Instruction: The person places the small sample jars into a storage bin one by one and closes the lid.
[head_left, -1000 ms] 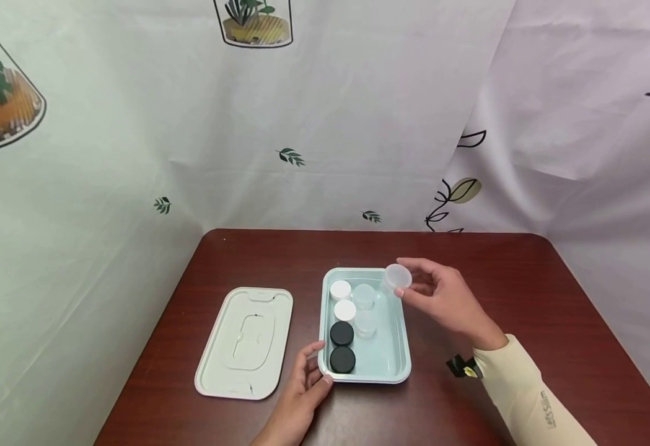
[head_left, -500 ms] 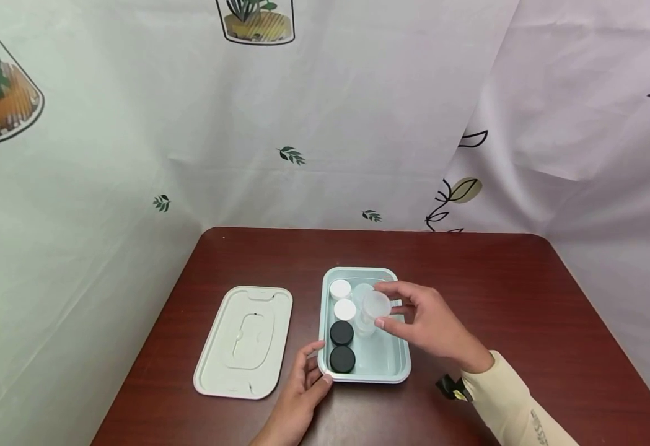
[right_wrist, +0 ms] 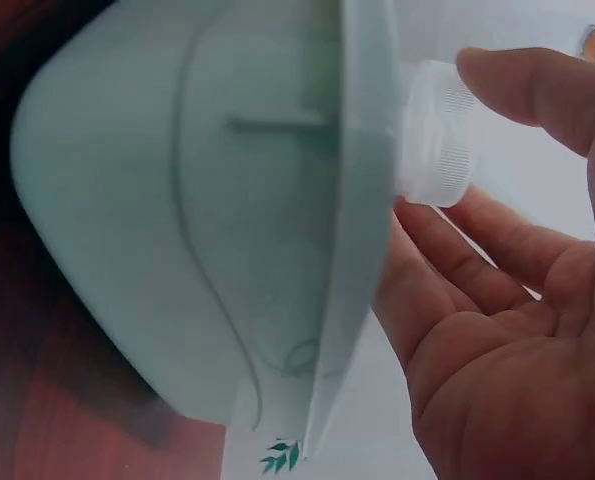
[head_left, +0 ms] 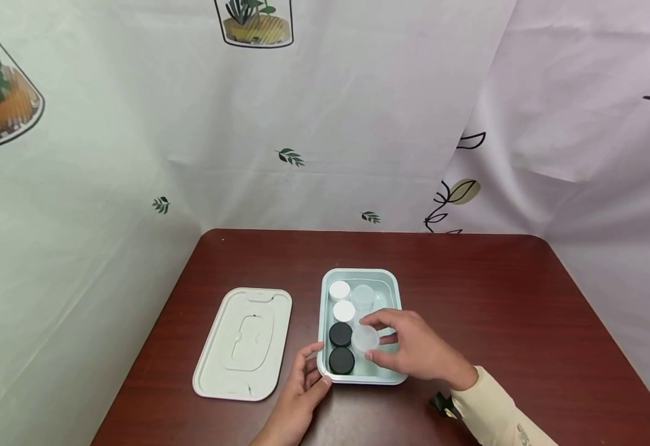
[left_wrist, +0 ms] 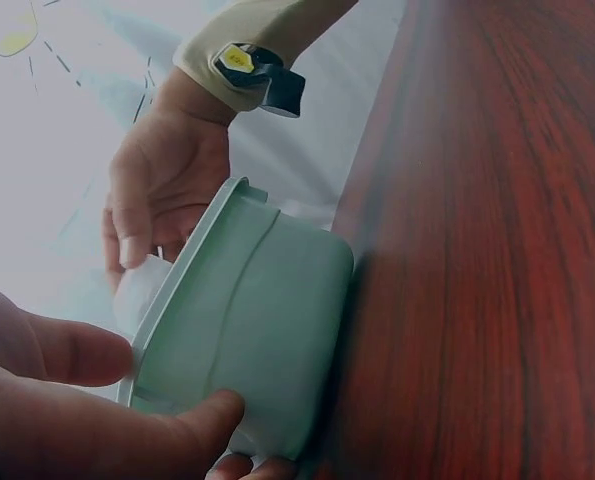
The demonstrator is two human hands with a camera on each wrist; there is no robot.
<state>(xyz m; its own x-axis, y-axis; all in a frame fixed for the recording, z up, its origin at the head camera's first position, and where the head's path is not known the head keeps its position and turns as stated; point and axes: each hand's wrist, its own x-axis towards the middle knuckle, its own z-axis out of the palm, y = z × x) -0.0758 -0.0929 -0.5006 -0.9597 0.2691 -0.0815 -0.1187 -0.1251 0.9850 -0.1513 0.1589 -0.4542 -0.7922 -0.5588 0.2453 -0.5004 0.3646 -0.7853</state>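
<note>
My right hand [head_left: 422,347] pinches a translucent plastic jar [head_left: 365,340] between thumb and fingers, over the pale green storage box [head_left: 390,285]. In the right wrist view the ribbed cap of that jar [right_wrist: 447,135] shows just above the box rim. My left hand [head_left: 297,393] holds the box's near left corner, thumb at the front and fingers along the left side. Inside the box stand two white-capped jars [head_left: 344,311] and two black-capped jars [head_left: 341,360] in a column. Another translucent jar [head_left: 363,298] stands beside the far white one; one more is mostly hidden behind the held jar.
A white box lid [head_left: 242,344] lies flat on the dark red wooden table [head_left: 469,266], left of the box. A printed white cloth [head_left: 347,124] hangs behind the table and at its sides.
My right hand has carried the translucent jar from the box's far right corner toward the near side, beside the black caps. The left hand stays at the box corner.
</note>
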